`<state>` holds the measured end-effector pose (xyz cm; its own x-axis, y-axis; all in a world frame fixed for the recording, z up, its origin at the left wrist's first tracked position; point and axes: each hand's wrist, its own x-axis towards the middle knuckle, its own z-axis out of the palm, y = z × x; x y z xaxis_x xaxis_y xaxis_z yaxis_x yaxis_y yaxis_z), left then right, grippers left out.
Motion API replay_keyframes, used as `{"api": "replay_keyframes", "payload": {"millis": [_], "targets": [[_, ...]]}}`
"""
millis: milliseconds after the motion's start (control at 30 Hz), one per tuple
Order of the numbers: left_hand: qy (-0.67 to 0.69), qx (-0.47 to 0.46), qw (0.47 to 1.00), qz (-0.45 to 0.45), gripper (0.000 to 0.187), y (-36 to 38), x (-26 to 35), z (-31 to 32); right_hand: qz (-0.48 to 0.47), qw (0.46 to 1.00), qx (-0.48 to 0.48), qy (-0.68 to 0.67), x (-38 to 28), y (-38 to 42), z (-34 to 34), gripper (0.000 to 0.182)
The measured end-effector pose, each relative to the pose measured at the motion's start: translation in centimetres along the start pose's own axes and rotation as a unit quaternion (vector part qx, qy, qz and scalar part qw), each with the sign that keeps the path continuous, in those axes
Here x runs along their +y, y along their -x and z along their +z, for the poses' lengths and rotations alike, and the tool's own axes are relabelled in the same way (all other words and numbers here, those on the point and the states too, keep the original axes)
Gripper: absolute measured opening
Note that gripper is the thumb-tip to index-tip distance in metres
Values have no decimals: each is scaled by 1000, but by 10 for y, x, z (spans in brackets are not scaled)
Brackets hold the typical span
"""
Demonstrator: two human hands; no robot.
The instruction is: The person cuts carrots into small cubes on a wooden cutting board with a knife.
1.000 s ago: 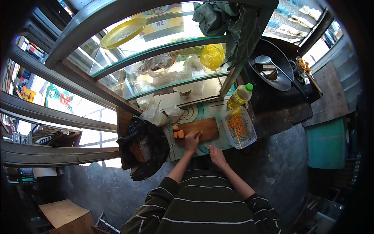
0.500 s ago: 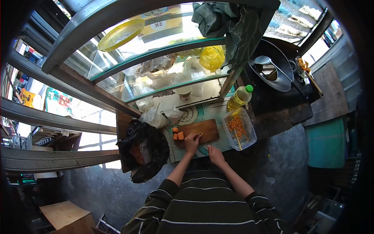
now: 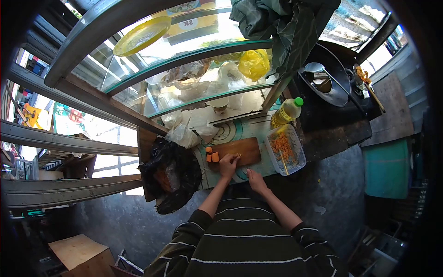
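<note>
My left hand [image 3: 228,166] rests on the wooden cutting board [image 3: 248,150], its fingers pinched round a small orange piece, seemingly carrot, that is mostly covered. Just off the board's near edge, my right hand [image 3: 255,180] is closed in a fist; whatever it grips is too small or hidden to name. Several orange carrot chunks [image 3: 215,157] lie at the board's left end. To the right of the board, a clear plastic container [image 3: 299,158] holds chopped orange bits [image 3: 282,146] and a thin yellow stick or handle.
Behind the container stands a green-capped bottle of yellow liquid [image 3: 287,113]. A black plastic bag [image 3: 187,173] is at the left, with white bags [image 3: 181,134] behind it. A glass display case rises beyond the board. At the right sits a wok [image 3: 334,96] with a ladle.
The view has shifted slightly. Both hands stay in nearly the same places, and the orange piece at my left fingertips shows a little more.
</note>
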<state>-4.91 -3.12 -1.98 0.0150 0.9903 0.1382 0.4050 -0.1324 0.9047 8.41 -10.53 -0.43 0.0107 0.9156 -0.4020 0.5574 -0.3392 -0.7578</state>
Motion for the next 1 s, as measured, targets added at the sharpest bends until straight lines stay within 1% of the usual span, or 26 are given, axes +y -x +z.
{"api": "replay_keyframes", "payload": {"millis": [167,233,367,433,467,533,567,633,667,733,767,833,1000], "targets": [[-1,-10,1000,-6,13,0,-2,1,3,1000,-11,8,9,-6,2,46],[2,-8,1000,-8,13,0,-3,2,7,999,-17,33,11,-8,3,46],[16,-5,1000,-12,14,1,0,0,13,999,-22,25,19,-9,7,44],[3,-6,1000,-9,14,1,2,1,-25,999,38,-7,29,-5,15,44],[-10,-7,1000,-9,14,1,1,0,-28,999,39,-8,36,-4,17,44],[-15,1,1000,10,13,1,3,-1,42,993,-7,-113,44,3,12,46],[-20,7,999,28,13,2,4,0,42,993,-5,-112,48,3,10,46],[-17,6,1000,26,13,3,4,0,111,973,-46,-196,43,4,1,46],[-15,7,1000,21,13,4,5,-1,109,973,-44,-197,41,4,1,46],[-17,12,999,24,13,6,1,1,53,988,-7,-145,43,5,7,46],[-18,18,999,26,13,6,-1,2,51,988,-5,-146,45,5,9,46],[-24,18,999,32,13,5,-1,1,-7,994,59,-93,34,11,8,46],[-18,8,999,29,13,4,-5,1,-8,996,73,-59,14,20,2,46]]}}
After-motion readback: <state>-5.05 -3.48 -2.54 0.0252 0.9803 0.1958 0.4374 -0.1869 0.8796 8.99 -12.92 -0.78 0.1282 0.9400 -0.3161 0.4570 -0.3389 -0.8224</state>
